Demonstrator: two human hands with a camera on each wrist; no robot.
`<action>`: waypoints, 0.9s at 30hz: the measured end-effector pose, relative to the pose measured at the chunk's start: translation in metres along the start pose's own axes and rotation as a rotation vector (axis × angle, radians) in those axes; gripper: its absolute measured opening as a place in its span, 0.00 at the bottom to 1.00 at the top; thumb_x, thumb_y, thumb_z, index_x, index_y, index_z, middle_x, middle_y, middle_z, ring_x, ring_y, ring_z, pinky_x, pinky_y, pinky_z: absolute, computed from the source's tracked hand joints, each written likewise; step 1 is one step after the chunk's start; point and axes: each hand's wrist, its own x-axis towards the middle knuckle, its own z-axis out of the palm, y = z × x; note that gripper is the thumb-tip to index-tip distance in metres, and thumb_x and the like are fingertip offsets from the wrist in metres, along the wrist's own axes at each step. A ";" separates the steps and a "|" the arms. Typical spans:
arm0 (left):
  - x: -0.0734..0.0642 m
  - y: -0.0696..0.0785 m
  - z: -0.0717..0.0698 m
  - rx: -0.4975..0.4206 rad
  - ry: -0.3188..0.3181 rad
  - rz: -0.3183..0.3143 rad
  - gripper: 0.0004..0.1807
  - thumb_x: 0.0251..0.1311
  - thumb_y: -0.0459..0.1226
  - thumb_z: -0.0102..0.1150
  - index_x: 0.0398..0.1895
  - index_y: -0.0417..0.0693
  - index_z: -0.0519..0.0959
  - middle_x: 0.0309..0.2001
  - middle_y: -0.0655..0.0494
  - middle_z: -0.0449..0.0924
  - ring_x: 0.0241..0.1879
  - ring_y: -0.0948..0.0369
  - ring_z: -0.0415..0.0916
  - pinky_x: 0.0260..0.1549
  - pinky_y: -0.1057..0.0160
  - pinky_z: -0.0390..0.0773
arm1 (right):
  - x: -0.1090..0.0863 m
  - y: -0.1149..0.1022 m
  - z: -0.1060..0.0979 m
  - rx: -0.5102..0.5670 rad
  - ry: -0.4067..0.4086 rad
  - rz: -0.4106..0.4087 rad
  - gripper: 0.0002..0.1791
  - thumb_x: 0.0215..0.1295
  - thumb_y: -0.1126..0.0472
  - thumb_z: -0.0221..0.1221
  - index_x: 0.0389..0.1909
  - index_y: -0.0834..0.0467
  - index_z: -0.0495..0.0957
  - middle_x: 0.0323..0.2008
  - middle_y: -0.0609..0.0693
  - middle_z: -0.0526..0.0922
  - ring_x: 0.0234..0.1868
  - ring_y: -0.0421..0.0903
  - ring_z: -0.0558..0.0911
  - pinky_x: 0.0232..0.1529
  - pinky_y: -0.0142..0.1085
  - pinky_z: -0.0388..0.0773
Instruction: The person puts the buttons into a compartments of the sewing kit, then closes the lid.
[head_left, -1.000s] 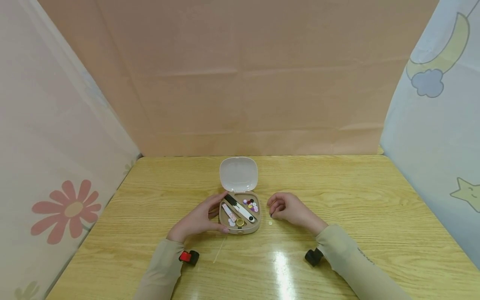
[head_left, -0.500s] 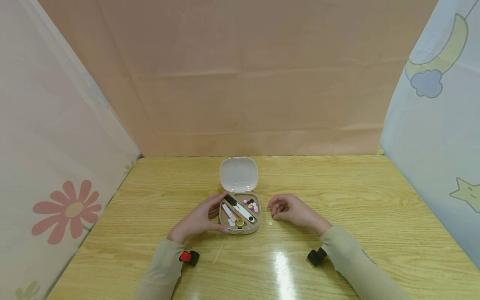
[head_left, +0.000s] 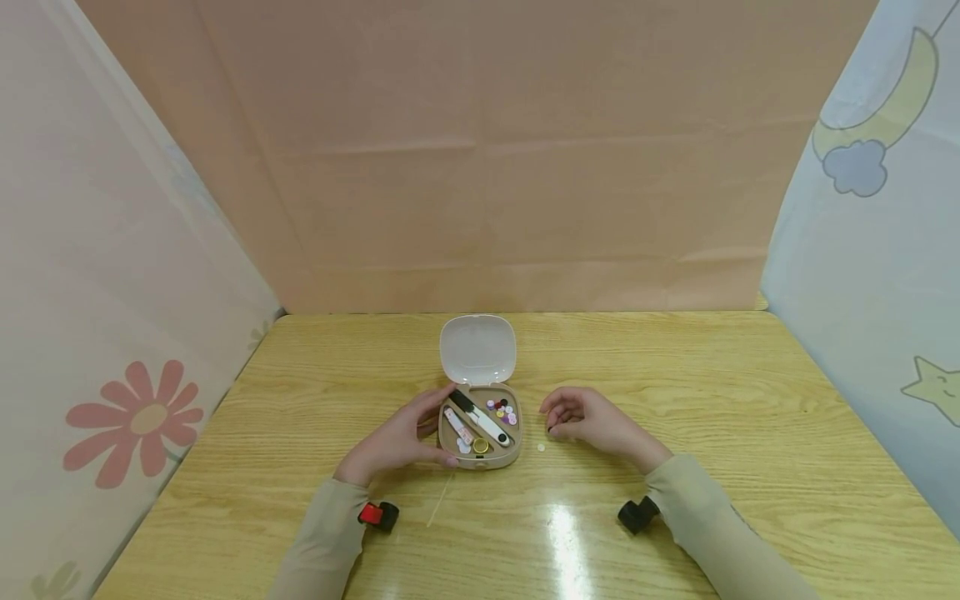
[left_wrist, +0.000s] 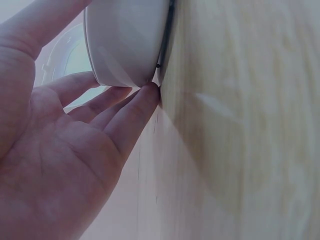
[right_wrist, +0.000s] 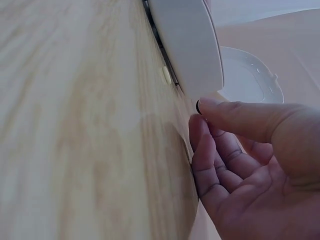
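Observation:
An open sewing box (head_left: 516,454) stands on the table with its clear lid (head_left: 477,348) tipped back. Inside lie a white-handled tool with a black end (head_left: 482,418), a pink-and-white strip (head_left: 458,425), a gold ring-like piece (head_left: 480,445) and several coloured buttons (head_left: 501,410). My left hand (head_left: 401,437) holds the box's left side, thumb at the front corner and fingers against the wall (left_wrist: 127,40). Right of the box, my right hand (head_left: 588,423) pinches a small black button (right_wrist: 198,107) between thumb and forefinger, close over the table. A pale button (head_left: 541,447) lies between box and hand.
A thin pale thread-like strand (head_left: 439,502) lies on the wooden table (head_left: 300,383) in front of the box. A beige sheet (head_left: 480,167) hangs behind the table, and printed sheets stand left (head_left: 150,292) and right (head_left: 885,275).
My right hand has drifted slightly to the right, away from the box, with the black button still pinched. The left hand and the box stay where they were.

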 end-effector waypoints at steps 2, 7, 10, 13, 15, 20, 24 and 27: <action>0.000 0.000 0.000 0.004 0.004 -0.009 0.59 0.39 0.38 0.78 0.75 0.59 0.52 0.72 0.54 0.50 0.69 0.56 0.54 0.64 0.58 0.63 | 0.000 0.000 0.000 0.004 -0.001 0.007 0.15 0.59 0.71 0.64 0.47 0.68 0.75 0.36 0.59 0.79 0.35 0.51 0.77 0.25 0.30 0.75; 0.000 0.000 0.000 0.003 0.001 -0.004 0.59 0.40 0.38 0.78 0.75 0.58 0.52 0.71 0.54 0.51 0.69 0.56 0.54 0.64 0.58 0.62 | 0.000 0.001 -0.001 -0.003 0.001 0.011 0.15 0.59 0.71 0.63 0.47 0.68 0.75 0.36 0.58 0.79 0.37 0.51 0.78 0.29 0.31 0.77; 0.000 0.000 -0.001 -0.003 -0.005 0.015 0.58 0.41 0.37 0.78 0.75 0.56 0.51 0.71 0.52 0.51 0.69 0.54 0.54 0.64 0.56 0.62 | 0.000 0.001 -0.002 -0.001 0.002 0.005 0.15 0.59 0.71 0.63 0.47 0.68 0.75 0.36 0.58 0.79 0.39 0.52 0.79 0.35 0.32 0.79; 0.000 0.000 -0.001 -0.009 -0.008 0.029 0.58 0.41 0.36 0.77 0.75 0.54 0.51 0.71 0.50 0.51 0.69 0.52 0.54 0.65 0.55 0.61 | 0.000 0.001 -0.003 0.007 0.004 0.002 0.16 0.59 0.72 0.63 0.47 0.69 0.74 0.36 0.59 0.79 0.39 0.53 0.80 0.38 0.33 0.80; 0.000 -0.001 -0.001 -0.010 -0.008 0.025 0.58 0.41 0.36 0.77 0.75 0.54 0.51 0.71 0.51 0.51 0.69 0.52 0.54 0.64 0.56 0.61 | 0.000 0.000 -0.003 0.018 0.007 0.003 0.16 0.59 0.73 0.63 0.48 0.69 0.74 0.36 0.59 0.79 0.38 0.53 0.80 0.38 0.35 0.81; 0.001 -0.001 0.000 -0.014 -0.006 0.010 0.58 0.40 0.35 0.78 0.75 0.56 0.52 0.70 0.54 0.52 0.69 0.56 0.55 0.64 0.59 0.62 | -0.001 -0.002 -0.004 0.046 0.020 0.004 0.17 0.58 0.74 0.62 0.49 0.71 0.73 0.36 0.61 0.78 0.39 0.56 0.81 0.40 0.37 0.82; 0.000 -0.001 0.000 -0.011 -0.005 0.018 0.58 0.40 0.35 0.78 0.75 0.55 0.52 0.70 0.53 0.52 0.69 0.55 0.55 0.64 0.58 0.62 | -0.001 -0.005 -0.006 0.042 0.041 -0.007 0.18 0.58 0.74 0.63 0.49 0.71 0.73 0.37 0.61 0.78 0.39 0.55 0.82 0.38 0.37 0.82; 0.000 -0.001 0.000 -0.007 -0.007 0.031 0.58 0.41 0.36 0.77 0.75 0.54 0.52 0.71 0.51 0.52 0.69 0.52 0.54 0.64 0.56 0.62 | 0.000 -0.007 -0.008 0.061 0.051 -0.032 0.19 0.58 0.74 0.63 0.50 0.73 0.72 0.39 0.64 0.79 0.40 0.55 0.83 0.39 0.39 0.83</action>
